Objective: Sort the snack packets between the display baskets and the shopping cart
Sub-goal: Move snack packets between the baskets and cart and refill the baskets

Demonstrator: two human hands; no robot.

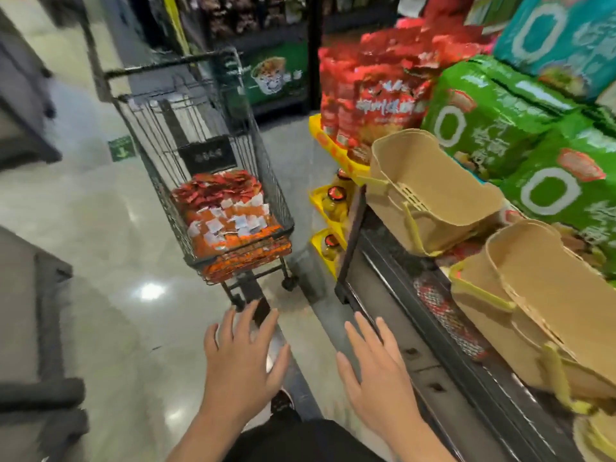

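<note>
A black wire shopping cart [160,128] stands on the floor ahead of me. Red and orange snack packets [230,215] fill its bottom, some with white labels. To my right, two tan display baskets with yellow handles sit on a dark shelf: the farther basket [433,181] and the nearer basket [546,308]. No packets show inside either one. More red packets [446,315] lie on the shelf beside the nearer basket. My left hand [243,358] and my right hand [380,365] hover low in front of me with fingers spread, holding nothing.
Big red snack bags [376,98] and green packs [493,118] are stacked behind the baskets, with a teal pack [560,38] above. Yellow trays with jars [333,201] stand at the shelf's end. Dark shelving [26,105] lines the left of the glossy aisle floor.
</note>
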